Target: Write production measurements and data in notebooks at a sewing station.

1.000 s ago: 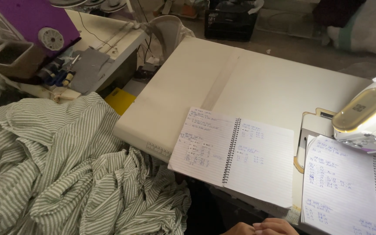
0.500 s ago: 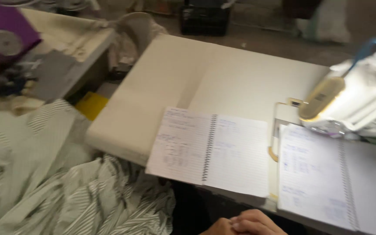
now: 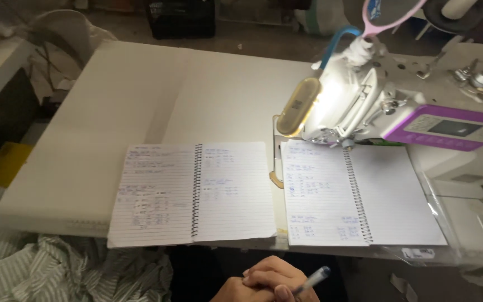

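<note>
at six o'clock the hands [image 3: 264, 282] clasp a blue-capped pen [image 3: 311, 279] (right hand gripping, seemingly); both white spiral notebooks [image 3: 194, 193] lie open, partly written, lines remaining.

Two open notebooks [image 3: 192, 193] on white table [image 3: 141, 95], hand [image 3: 275, 279] holding pen [image 3: 312, 279]

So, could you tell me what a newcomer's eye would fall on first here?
Probably the bright lamp glowing on the sewing machine at the upper right. Below it, two open spiral notebooks lie side by side on the white table. At the bottom edge, the hands rest together, with a pen between them.
</note>
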